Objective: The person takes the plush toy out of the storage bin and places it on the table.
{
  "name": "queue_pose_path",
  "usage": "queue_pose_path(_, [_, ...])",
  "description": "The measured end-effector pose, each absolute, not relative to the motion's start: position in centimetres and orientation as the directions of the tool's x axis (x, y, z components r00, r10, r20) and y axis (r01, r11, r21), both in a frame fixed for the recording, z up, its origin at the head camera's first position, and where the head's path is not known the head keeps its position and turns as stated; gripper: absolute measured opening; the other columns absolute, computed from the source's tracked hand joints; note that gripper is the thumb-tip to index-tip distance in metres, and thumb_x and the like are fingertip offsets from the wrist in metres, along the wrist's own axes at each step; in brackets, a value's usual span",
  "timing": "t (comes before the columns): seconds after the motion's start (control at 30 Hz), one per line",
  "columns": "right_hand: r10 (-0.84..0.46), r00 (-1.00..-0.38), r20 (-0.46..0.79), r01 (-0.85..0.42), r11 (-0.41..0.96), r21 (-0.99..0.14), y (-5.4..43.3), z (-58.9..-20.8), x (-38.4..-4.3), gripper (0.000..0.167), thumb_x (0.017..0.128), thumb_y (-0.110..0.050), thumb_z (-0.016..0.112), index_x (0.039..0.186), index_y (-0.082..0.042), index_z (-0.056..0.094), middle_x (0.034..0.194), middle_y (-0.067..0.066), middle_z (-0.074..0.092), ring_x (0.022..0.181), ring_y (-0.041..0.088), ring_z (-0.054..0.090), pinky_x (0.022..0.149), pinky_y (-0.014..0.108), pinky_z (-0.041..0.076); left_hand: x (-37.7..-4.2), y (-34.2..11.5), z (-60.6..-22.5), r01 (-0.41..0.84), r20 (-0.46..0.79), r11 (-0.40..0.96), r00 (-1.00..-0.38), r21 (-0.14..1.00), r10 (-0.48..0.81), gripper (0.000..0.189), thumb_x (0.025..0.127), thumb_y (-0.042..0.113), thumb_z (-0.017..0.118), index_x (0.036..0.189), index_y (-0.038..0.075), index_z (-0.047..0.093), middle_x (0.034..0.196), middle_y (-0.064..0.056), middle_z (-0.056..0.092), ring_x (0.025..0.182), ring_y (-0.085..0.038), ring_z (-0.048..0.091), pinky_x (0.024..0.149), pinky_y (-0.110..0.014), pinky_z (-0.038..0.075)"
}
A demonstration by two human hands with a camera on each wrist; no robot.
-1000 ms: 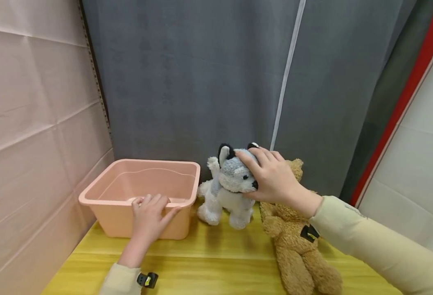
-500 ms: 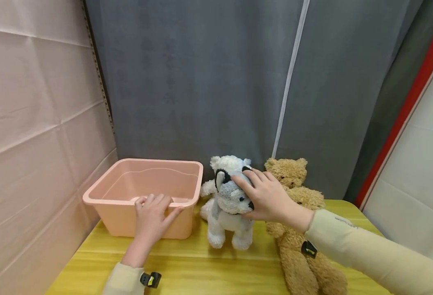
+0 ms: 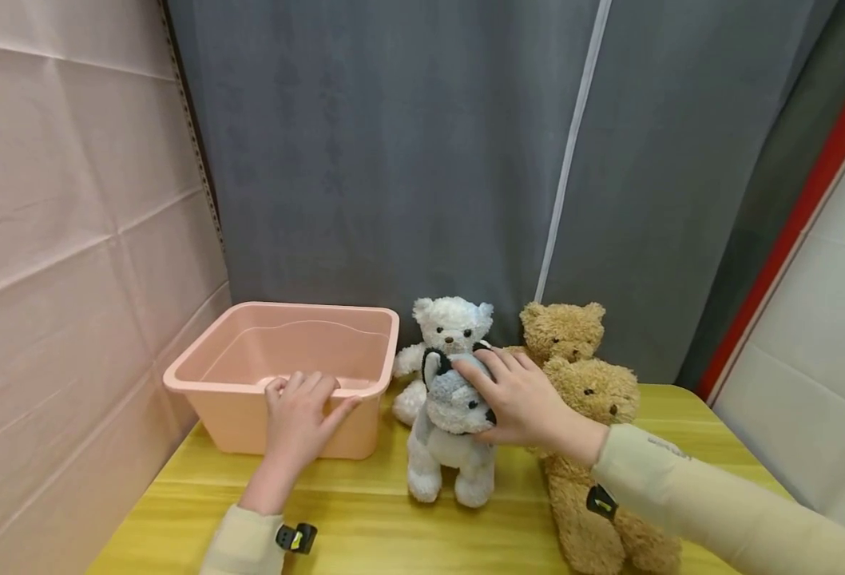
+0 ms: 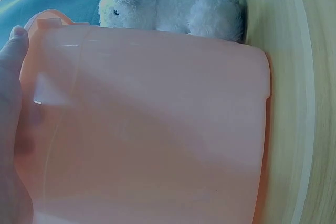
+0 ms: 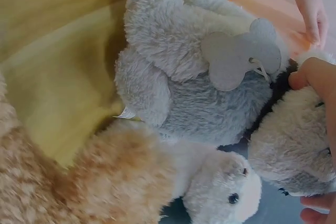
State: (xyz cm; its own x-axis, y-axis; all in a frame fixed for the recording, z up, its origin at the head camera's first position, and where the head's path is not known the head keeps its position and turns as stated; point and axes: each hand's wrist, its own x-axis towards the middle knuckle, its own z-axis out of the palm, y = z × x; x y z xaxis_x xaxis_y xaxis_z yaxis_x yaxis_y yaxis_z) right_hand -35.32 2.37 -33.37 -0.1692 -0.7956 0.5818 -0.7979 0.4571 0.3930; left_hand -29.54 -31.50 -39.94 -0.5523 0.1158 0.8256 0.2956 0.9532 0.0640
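My left hand (image 3: pixel 300 419) grips the front rim of the pink plastic basin (image 3: pixel 214 415), fingers over the edge and thumb along the outside. With my right hand (image 3: pixel 526 399) I hold the head of a grey and white plush husky (image 3: pixel 451 451) from its right side, fingers on top and thumb under the muzzle. The husky stands upright on the table, to the right of the basin. In the right wrist view a pale, rounded paper tag (image 5: pixel 231 59) hangs from the husky. Close behind it sits a white teddy bear (image 3: pixel 454 323), partly hidden.
Two brown teddy bears stand on the right: a rear bear (image 3: pixel 562 331) and a front bear (image 3: pixel 595 391), partly covered by my right forearm. All are on a yellow wood-grain table (image 3: pixel 379 527). A grey curtain (image 3: pixel 394 160) hangs behind, and a pale wall (image 3: pixel 70 279) borders the left.
My right hand has brought the husky down and toward me, revealing the white bear and the rear brown bear. My left hand keeps its hold on the basin rim.
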Motion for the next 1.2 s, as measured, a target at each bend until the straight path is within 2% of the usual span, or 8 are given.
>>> queue_pose_path(0.23, [-0.824, -0.171, 0.54, -0.816, 0.425, 0.391, 2.5, -35.1, -35.1, 0.109, 0.051, -0.058, 0.085, 0.14, -0.011, 0.04, 0.125, 0.02, 0.052, 0.109, 0.035, 0.055, 0.082, 0.047, 0.048, -29.4, -31.6, -39.7, 0.286, 0.818, 0.956, -0.564, 0.063, 0.115, 0.041, 0.086, 0.057, 0.059, 0.079, 0.018, 0.051, 0.071, 0.008, 0.041, 0.073, -0.021, 0.041, 0.082, -0.054, 0.026])
queue_pose_path(0.43, [-0.826, -0.212, 0.523, -0.845, 0.423, 0.327, 2.6, -35.2, -35.1, 0.108, 0.054, -0.057, 0.084, 0.142, -0.014, 0.039, 0.129, 0.018, 0.05, 0.108, 0.032, 0.055, 0.084, 0.045, 0.049, -29.4, -31.7, -39.7, 0.289, 0.826, 0.955, -0.553, 0.069, 0.108, 0.042, 0.086, 0.058, 0.058, 0.079, 0.018, 0.051, 0.072, 0.007, 0.043, 0.072, -0.022, 0.041, 0.082, -0.055, 0.026])
queue_pose_path(0.77, [-0.831, -0.204, 0.517, -0.879, 0.388, 0.277, 2.5, -35.9, -35.2, 0.105, 0.058, -0.057, 0.082, 0.143, -0.014, 0.038, 0.13, 0.016, 0.049, 0.106, 0.029, 0.055, 0.083, 0.044, 0.05, -29.4, -31.4, -40.0, 0.301, 0.824, 0.951, -0.555, 0.068, 0.116, 0.038, 0.084, 0.054, 0.063, 0.078, 0.018, 0.051, 0.073, 0.007, 0.045, 0.072, -0.021, 0.041, 0.082, -0.055, 0.026])
queue_pose_path(1.07, [-0.824, -0.223, 0.522, -0.876, 0.404, 0.263, 2.7, -36.0, -35.3, 0.106, 0.057, -0.056, 0.082, 0.144, -0.015, 0.038, 0.131, 0.016, 0.048, 0.102, 0.029, 0.056, 0.079, 0.044, 0.052, -29.9, -31.2, -39.8, 0.304, 0.818, 0.95, -0.562, 0.069, 0.121, 0.04, 0.087, 0.056, 0.06, 0.079, 0.019, 0.05, 0.072, 0.008, 0.041, 0.073, -0.02, 0.039, 0.083, -0.054, 0.025])
queue_pose_path(1.2, [-0.832, -0.218, 0.511, -0.885, 0.389, 0.257, 2.5, -36.1, -35.4, 0.106, 0.058, -0.056, 0.082, 0.145, -0.015, 0.036, 0.132, 0.017, 0.048, 0.105, 0.03, 0.056, 0.08, 0.045, 0.052, -29.7, -31.4, -39.8, 0.297, 0.824, 0.952, -0.557, 0.075, 0.109, 0.043, 0.087, 0.06, 0.055, 0.078, 0.019, 0.051, 0.071, 0.009, 0.04, 0.072, -0.02, 0.04, 0.082, -0.054, 0.026])
